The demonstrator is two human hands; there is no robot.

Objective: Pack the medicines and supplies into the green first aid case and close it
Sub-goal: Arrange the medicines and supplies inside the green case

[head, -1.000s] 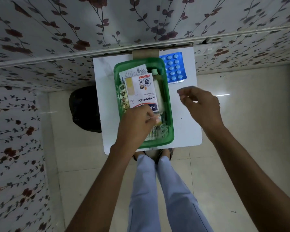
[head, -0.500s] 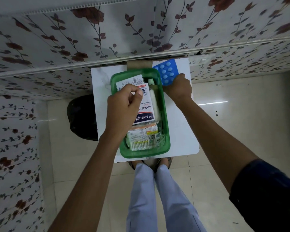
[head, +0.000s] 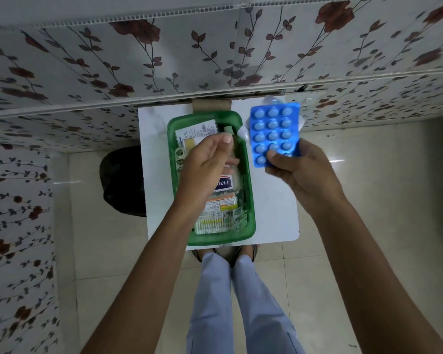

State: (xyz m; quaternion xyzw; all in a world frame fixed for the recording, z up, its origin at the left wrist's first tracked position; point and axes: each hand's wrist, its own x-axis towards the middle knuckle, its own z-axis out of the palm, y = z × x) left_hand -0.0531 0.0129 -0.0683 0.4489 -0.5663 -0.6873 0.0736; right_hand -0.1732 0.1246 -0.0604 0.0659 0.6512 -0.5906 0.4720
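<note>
The green first aid case point(head: 251, 221) lies open on a small white table point(head: 276, 215). Inside it are a white plaster box point(head: 224, 184), an orange-and-white packet point(head: 219, 213), another white box point(head: 197, 131) at the far end and a gold blister strip point(head: 179, 158) along the left wall. My right hand point(head: 294, 169) holds a blue blister pack of tablets point(head: 274, 132) lifted above the table, just right of the case. My left hand point(head: 207, 164) hovers over the middle of the case, fingers loosely curled, holding nothing that I can see.
A black bag point(head: 123, 182) sits on the floor left of the table. A floral-patterned wall point(head: 215, 47) rises right behind the table. My legs and feet point(head: 230, 290) stand at the table's near edge. A silver foil strip point(head: 271, 99) shows behind the blue pack.
My right hand reached to the far right corner, took the blue blister pack and lifted it off the table. My left hand moved from the case's near end to its middle.
</note>
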